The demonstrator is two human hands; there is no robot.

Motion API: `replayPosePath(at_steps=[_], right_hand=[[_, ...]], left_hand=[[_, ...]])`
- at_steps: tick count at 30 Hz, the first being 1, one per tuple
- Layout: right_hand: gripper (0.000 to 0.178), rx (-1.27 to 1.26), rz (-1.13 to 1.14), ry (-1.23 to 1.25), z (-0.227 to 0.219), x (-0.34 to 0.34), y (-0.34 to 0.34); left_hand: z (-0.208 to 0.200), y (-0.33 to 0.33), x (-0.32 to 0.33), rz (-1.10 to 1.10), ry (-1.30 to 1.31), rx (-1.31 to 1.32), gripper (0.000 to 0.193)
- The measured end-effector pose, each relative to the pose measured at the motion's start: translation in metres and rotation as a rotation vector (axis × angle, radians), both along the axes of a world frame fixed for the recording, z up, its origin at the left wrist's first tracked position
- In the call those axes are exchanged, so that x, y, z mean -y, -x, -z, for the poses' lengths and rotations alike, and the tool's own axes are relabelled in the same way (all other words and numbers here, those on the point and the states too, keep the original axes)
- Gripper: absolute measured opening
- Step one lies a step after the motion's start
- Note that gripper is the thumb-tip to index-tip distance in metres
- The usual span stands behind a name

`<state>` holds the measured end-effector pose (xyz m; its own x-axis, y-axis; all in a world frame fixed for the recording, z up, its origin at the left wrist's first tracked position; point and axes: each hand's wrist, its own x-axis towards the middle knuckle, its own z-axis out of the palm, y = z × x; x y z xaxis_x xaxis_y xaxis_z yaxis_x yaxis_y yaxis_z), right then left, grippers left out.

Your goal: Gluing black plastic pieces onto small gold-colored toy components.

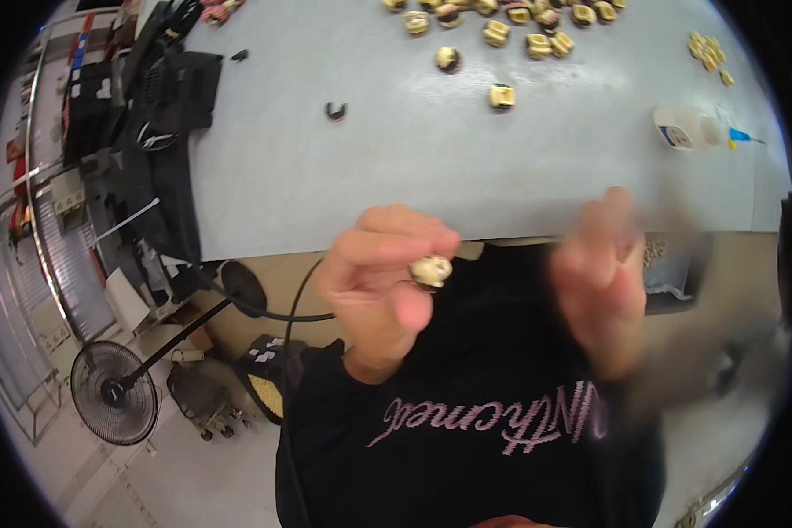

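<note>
My left hand (374, 286) is closed, pinching a small cream-coloured moulded piece (431, 271) with a dark underside between thumb and fingers. It is held just off the table's near edge, in front of my black top. My right hand (600, 277) is raised to the right, apart from the piece and smeared by motion; its fingers cannot be made out clearly. Beside it is a blurred dark shape (722, 365) whose kind does not show. On the table (343, 176), two similar cream-and-dark pieces, one with a square opening (502, 97), lie nearest to my hands.
Several more cream pieces (538, 46) cluster at the table's far side, with small yellowish parts (707, 51) at far right. A clear bottle (691, 129) with a blue tip lies on its side. A black U-shaped part (335, 112) rests left. A fan (114, 392) stands lower left.
</note>
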<state>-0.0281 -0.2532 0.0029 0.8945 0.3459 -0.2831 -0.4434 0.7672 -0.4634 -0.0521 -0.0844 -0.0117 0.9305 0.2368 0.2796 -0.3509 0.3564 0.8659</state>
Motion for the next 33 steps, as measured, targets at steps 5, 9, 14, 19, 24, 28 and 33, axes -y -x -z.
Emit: replayPosePath(at_steps=[5,9,14,19,24,28,33], right_hand=[[0.044,0.073,0.111,0.018,0.003,-0.007,0.000],[0.043,0.085,0.059,0.099,0.004,-0.005,0.000],[0.046,0.012,-0.036,0.157,-0.001,0.000,0.000],[0.048,0.053,0.073,0.151,0.001,-0.010,0.000],[0.049,0.057,0.085,0.177,-0.001,-0.011,-0.003],[0.049,0.058,0.078,0.195,0.000,-0.009,-0.004],[0.049,0.075,0.066,0.192,0.003,-0.008,-0.004]], left_hand=[[0.003,0.000,0.001,0.051,0.073,0.055,0.042],[0.001,0.002,0.003,0.115,0.169,0.030,0.041],[-0.002,0.001,0.007,0.191,0.431,-0.092,0.035],[-0.002,0.001,-0.001,0.385,0.434,-0.102,0.030],[0.001,0.001,0.000,0.486,0.526,-0.105,0.027],[0.002,0.000,0.000,0.534,0.543,-0.094,0.027],[0.008,0.000,-0.001,0.507,0.476,-0.050,0.031]])
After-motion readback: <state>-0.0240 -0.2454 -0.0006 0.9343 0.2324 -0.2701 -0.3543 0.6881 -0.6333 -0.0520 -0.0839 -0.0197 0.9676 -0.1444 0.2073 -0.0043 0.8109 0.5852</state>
